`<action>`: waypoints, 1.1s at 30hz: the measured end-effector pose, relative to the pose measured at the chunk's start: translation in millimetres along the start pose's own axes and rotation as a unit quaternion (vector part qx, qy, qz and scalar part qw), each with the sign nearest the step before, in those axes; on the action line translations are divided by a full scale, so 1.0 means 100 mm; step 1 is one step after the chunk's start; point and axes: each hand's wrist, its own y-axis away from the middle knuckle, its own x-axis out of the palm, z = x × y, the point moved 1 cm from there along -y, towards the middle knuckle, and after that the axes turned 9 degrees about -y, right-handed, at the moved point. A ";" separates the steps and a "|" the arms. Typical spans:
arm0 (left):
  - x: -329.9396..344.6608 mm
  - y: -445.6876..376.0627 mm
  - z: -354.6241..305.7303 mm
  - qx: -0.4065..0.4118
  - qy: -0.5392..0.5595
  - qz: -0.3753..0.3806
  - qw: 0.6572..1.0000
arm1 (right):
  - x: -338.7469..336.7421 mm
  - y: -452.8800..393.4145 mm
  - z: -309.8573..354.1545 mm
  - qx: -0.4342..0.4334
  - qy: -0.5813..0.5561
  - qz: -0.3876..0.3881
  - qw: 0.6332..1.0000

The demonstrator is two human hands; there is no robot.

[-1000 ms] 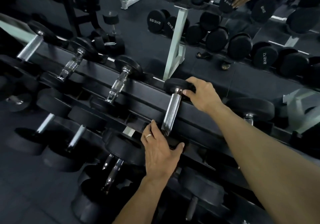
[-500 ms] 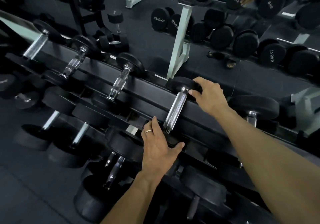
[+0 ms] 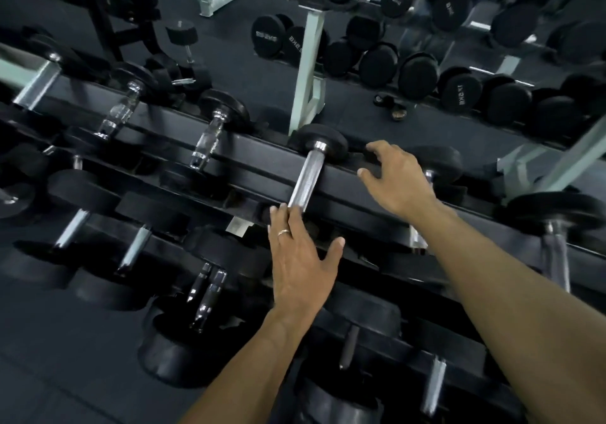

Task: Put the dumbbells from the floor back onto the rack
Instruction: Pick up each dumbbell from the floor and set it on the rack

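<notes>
While left hand [image 3: 303, 256] lies flat, fingers spread, on dumbbell [image 3: 306, 181] near end, right hand [image 3: 398, 177] hovers open, empty, beside far head.

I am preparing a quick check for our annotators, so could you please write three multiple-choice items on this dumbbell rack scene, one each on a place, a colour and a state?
1. Where does the dumbbell nearest the hands lie?
A. on the floor
B. across the rails of the rack's top tier
C. on a bench

2. What colour are that dumbbell's end weights?
A. black
B. red
C. yellow

3. What is the right hand doing?
A. gripping the chrome handle
B. lifting a dumbbell overhead
C. open, beside the far end weight, grasping nothing

Answers:
1 B, since its chrome handle spans the dark rails, with one end weight beyond the far rail.
2 A, since the visible far end weight is black rubber.
3 C, since the fingers are spread and there is a gap to the weight, while the left hand rests at the handle's near end.
</notes>
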 end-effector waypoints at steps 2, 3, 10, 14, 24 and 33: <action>0.08 0.11 -0.16 0.030 0.008 0.008 0.999 | -0.17 0.15 -0.12 0.004 0.009 -0.015 1.000; 0.14 0.16 -0.24 0.038 0.013 0.020 0.999 | -0.24 0.21 -0.19 0.006 0.012 -0.023 1.000; 0.61 0.54 -0.75 -0.004 0.029 0.092 0.995 | -0.67 0.44 -0.80 0.029 0.010 -0.062 0.998; 0.92 0.64 -1.05 -0.093 0.031 0.093 0.991 | -0.85 0.29 -1.14 0.045 -0.006 -0.016 0.999; 1.31 0.61 -1.25 -0.192 0.061 0.013 0.979 | -0.90 -0.15 -1.40 -0.008 -0.067 0.086 0.994; 1.26 0.57 -1.18 -0.165 0.066 0.028 0.984 | -0.85 -0.14 -1.45 -0.020 -0.074 0.038 0.996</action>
